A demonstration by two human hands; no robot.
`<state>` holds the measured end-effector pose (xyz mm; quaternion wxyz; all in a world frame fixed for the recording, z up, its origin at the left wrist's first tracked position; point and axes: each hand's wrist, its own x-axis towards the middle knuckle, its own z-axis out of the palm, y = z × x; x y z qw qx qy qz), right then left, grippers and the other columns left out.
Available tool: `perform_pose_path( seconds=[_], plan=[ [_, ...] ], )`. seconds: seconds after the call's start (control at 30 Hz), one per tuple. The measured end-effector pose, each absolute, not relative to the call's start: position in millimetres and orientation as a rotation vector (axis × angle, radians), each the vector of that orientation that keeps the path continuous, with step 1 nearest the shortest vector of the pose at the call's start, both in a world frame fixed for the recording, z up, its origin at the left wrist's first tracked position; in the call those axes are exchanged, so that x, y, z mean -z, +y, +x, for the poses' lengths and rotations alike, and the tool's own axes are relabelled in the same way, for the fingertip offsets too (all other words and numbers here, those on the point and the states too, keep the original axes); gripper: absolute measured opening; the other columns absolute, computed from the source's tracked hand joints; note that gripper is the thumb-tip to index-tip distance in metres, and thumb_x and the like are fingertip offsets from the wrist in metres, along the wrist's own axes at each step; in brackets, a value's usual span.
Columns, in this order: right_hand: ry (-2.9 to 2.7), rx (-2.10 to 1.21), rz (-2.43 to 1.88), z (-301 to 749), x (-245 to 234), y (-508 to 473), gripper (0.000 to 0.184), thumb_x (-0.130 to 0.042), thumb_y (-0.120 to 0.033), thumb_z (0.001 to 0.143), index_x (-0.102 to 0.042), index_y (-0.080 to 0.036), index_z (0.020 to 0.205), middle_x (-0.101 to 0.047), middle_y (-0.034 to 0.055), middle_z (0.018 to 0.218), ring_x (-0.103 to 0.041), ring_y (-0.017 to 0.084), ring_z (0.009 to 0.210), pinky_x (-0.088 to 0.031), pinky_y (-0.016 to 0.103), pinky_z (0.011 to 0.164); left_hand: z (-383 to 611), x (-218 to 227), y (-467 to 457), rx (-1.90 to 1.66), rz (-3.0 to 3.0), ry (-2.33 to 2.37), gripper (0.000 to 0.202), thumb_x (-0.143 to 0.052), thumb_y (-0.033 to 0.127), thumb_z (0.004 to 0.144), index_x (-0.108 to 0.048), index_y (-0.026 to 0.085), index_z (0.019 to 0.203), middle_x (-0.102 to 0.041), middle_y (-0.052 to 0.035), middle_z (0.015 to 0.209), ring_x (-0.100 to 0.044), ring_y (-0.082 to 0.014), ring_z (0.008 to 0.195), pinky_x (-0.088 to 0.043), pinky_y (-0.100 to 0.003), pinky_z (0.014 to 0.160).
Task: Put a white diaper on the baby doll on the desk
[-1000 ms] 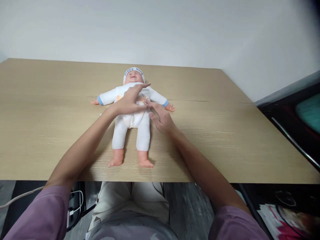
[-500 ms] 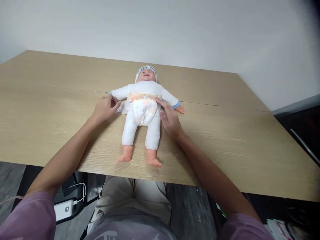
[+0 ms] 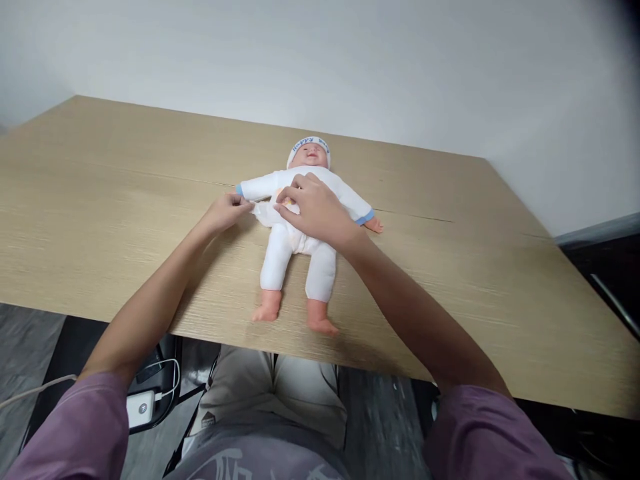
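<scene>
A baby doll (image 3: 273, 263) in a white suit with blue cuffs and a lettered cap lies on its back, its feet towards me. Around its hips is a white diaper (image 3: 302, 244), with a patterned orange waistband partly hidden by my hand. My left hand (image 3: 227, 212), beside the doll's sleeve on the left, pinches the end of the diaper's thin side flap (image 3: 265, 214). Across the doll's belly reaches my right hand (image 3: 317, 208); its fingers are bent, and its thumb and fingertips grip the front panel's left edge.
The doll lies on a wide wooden table (image 3: 150, 233) against a pale wall (image 3: 300, 60). Below the front edge, a white power bank (image 3: 140, 409) with a cable rests on a black surface. A dark object (image 3: 607, 280) stands at the right.
My right hand has moved left from the diaper's right side, over the belly to its left front edge. The left hand still holds the side flap. The view has shifted slightly.
</scene>
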<state>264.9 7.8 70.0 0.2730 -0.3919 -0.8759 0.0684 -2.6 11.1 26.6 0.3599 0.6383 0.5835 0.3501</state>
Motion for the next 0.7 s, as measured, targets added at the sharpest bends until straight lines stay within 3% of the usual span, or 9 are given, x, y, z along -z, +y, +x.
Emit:
perform_pose_path(
  seconds=[0.17,0.27,0.4,0.6,0.7],
  plan=[
    [-2.387,-0.227,-1.203,256,-55,36,0.017,-0.087,-0.04,0.093,-0.088,-0.025,0.101,-0.073,0.0125,0.103,-0.063,0.038,0.11,-0.051,0.06,0.108,20,-39,11,-1.095,1.475,1.343,0.042,-0.075,0.039,0.093,-0.051,0.022,0.064,-0.046,0.0023,0.064,-0.04,-0.0143,0.069,-0.035,-0.032,0.068],
    [-2.333,-0.271,-1.175,259,-53,33,0.036,-0.086,-0.041,0.093,-0.086,-0.024,0.125,-0.075,0.0125,0.107,-0.064,0.041,0.116,-0.049,0.061,0.112,41,-47,15,-1.099,1.507,1.294,0.043,-0.074,0.042,0.098,-0.054,0.022,0.065,-0.049,0.0013,0.064,-0.044,-0.0153,0.07,-0.039,-0.033,0.071],
    [-2.175,-0.499,-1.094,267,-53,28,0.071,-0.087,-0.039,0.093,-0.066,-0.026,0.16,-0.073,0.0048,0.099,-0.067,0.036,0.11,-0.051,0.056,0.112,69,-49,24,-1.032,1.567,1.169,0.044,-0.072,0.051,0.104,-0.063,0.021,0.073,-0.055,-0.0014,0.069,-0.048,-0.0173,0.07,-0.041,-0.036,0.072],
    [-2.021,-0.679,-1.061,276,-55,29,0.057,-0.079,-0.041,0.101,-0.066,-0.028,0.155,-0.071,-0.0002,0.093,-0.066,0.027,0.091,-0.056,0.045,0.1,81,-36,29,-1.096,1.564,1.041,0.072,-0.039,0.081,0.115,-0.065,0.022,0.082,-0.064,-0.0071,0.081,-0.053,-0.0201,0.074,-0.048,-0.04,0.076],
    [-2.005,-0.721,-1.051,278,-56,27,0.051,-0.069,-0.04,0.108,-0.063,-0.03,0.158,-0.071,-0.0015,0.091,-0.063,0.025,0.082,-0.058,0.045,0.098,74,-22,30,-1.188,1.51,1.072,0.064,-0.043,0.085,0.112,-0.062,0.025,0.1,-0.069,-0.0064,0.092,-0.057,-0.0196,0.075,-0.052,-0.038,0.078]
  ],
)
